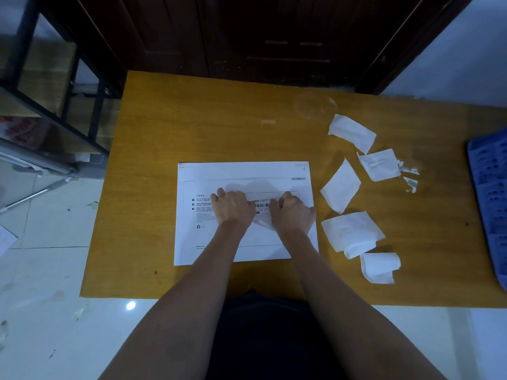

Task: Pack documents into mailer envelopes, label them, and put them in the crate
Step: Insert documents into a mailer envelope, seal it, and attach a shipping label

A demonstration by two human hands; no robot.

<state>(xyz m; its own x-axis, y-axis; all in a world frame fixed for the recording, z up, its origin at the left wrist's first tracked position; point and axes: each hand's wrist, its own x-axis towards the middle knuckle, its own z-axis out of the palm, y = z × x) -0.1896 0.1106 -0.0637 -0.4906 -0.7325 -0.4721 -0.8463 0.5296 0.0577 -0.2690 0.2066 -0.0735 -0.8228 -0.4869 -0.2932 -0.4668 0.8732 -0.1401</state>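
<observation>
The label [262,205], a barcode sticker, lies at the centre of the frame on the white mailer envelope [244,215], inside the printed outline meant for it. The envelope lies flat on the yellow wooden table [192,119], long edge toward me, so the surface under the label is firm and level.

My left hand [233,207] rests on the label's left end and my right hand [292,212] on its right end. Both sets of fingers are bent down onto the sticker and lie close together; I cannot tell whether they pinch its edge or only press it flat. A curl of translucent backing shows between my wrists below the label, which suggests the step in hand is sticking and smoothing the label. Placing one hand at each end keeps it from skewing.

At the right of the frame, several peeled white backing sheets [351,133] lie scattered clear of the envelope. The blue crate [491,187] sits at the far right edge, well apart from the envelope, within reach for the finished mailer.
</observation>
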